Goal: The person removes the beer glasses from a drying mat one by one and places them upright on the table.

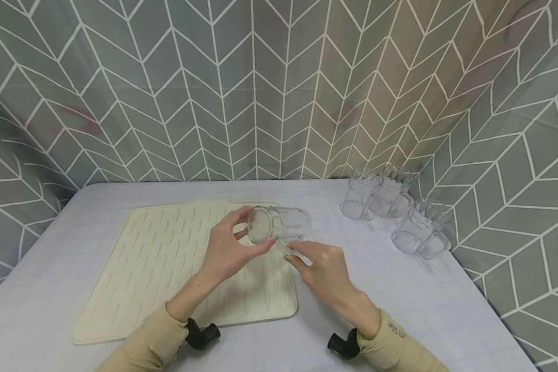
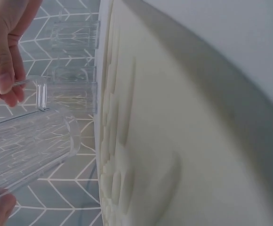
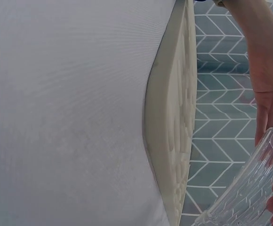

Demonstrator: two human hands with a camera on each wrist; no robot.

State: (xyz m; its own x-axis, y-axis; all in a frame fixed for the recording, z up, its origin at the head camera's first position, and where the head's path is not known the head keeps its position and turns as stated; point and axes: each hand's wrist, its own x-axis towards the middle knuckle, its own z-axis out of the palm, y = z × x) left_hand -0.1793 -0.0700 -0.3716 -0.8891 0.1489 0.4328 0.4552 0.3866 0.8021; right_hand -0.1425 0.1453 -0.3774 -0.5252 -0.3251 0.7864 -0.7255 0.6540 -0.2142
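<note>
A clear glass mug (image 1: 290, 223) lies sideways in the air above the right part of a cream ridged mat (image 1: 167, 268). My left hand (image 1: 229, 250) grips its left round end between thumb and fingers. With thumb and forefinger, my right hand (image 1: 324, 268) pinches the mug's handle, which points down and toward me. In the left wrist view the handle (image 2: 41, 94) shows beside the right fingers, and the left thumb (image 2: 1, 209) touches the end of the mug. The right wrist view shows only part of the mug (image 3: 252, 188), at the lower right corner.
Three more clear mugs stand at the back right of the table: one mug (image 1: 360, 194), a second mug (image 1: 388, 194) close beside it, and a third mug (image 1: 418, 227) nearer the right edge. A patterned curtain (image 1: 269, 93) hangs behind the white-covered table (image 1: 353, 305).
</note>
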